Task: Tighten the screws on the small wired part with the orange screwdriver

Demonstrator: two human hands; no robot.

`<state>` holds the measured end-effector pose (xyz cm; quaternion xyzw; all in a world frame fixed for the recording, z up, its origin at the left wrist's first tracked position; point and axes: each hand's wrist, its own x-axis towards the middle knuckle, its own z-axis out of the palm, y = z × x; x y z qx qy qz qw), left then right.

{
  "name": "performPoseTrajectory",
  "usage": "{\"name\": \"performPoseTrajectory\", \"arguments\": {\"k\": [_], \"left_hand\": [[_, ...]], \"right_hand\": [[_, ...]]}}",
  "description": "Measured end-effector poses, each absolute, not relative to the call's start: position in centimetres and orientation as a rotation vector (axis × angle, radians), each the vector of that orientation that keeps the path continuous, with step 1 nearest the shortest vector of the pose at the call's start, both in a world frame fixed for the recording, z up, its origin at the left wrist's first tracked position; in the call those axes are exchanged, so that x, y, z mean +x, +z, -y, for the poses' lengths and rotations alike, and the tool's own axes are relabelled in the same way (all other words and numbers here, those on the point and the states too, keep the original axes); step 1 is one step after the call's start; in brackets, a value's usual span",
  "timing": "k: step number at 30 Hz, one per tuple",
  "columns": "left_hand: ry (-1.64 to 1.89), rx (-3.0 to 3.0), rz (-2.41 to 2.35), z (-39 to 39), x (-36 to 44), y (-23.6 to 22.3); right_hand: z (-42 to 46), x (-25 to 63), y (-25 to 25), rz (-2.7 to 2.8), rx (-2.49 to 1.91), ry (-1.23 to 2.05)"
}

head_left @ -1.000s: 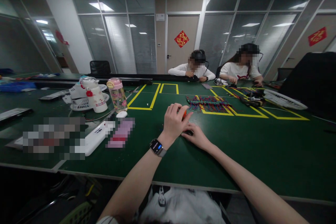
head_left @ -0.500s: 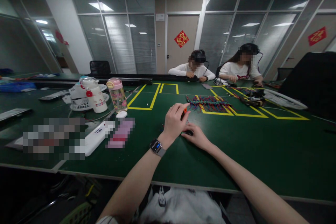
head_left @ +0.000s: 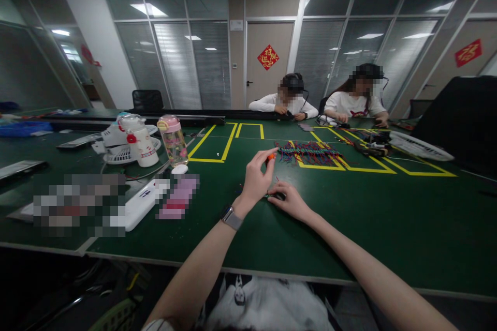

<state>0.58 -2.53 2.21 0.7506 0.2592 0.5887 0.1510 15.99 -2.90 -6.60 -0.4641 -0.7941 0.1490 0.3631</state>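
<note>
My left hand (head_left: pixel 258 175) is raised just over the green tabletop, its fingers closed around an upright screwdriver (head_left: pixel 272 156) with an orange and black handle. The screwdriver's lower end is hidden behind the hand. Close below and to the right, my right hand (head_left: pixel 290 200) rests on the table, thumb and fingers pinching a small green part with thin wires (head_left: pixel 267 196). Most of that part is covered by the fingers. Just beyond both hands lies a long row of green pieces with many red and blue wires (head_left: pixel 310 153).
On the left stand a white jug (head_left: pixel 142 142) and a pink-lidded bottle (head_left: pixel 173 139), with a white power bank-like box (head_left: pixel 142 204) nearer me. Yellow tape (head_left: pixel 373 169) marks the table. Across it sit two people (head_left: pixel 285 103) wearing headsets. A white basket (head_left: pixel 421 146) lies at right.
My left wrist has turned, so the watch face now points away, and the orange handle end has shifted slightly left. My right hand stays almost where it was.
</note>
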Motion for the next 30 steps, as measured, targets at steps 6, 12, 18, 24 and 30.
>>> {"name": "performPoseTrajectory", "arguments": {"k": [6,12,18,24,30], "left_hand": [[1.737,2.058,-0.87,2.43,0.39,2.21],[1.736,2.129,-0.911,2.15,0.25,2.05],[1.742,2.095,-0.886,2.0,0.27,2.03],[1.756,2.101,-0.894,1.94,0.07,2.03],[1.722,2.065,-0.861,1.77,0.11,2.02]], "right_hand": [[2.83,15.93,-6.58,2.065,-1.224,0.363],[2.88,15.82,-6.52,2.063,-1.217,0.344],[3.06,15.75,-6.33,2.05,-1.171,0.415],[3.24,15.54,-6.2,2.043,-1.209,0.422],[3.37,15.48,-6.08,2.037,-1.248,0.454]]}}
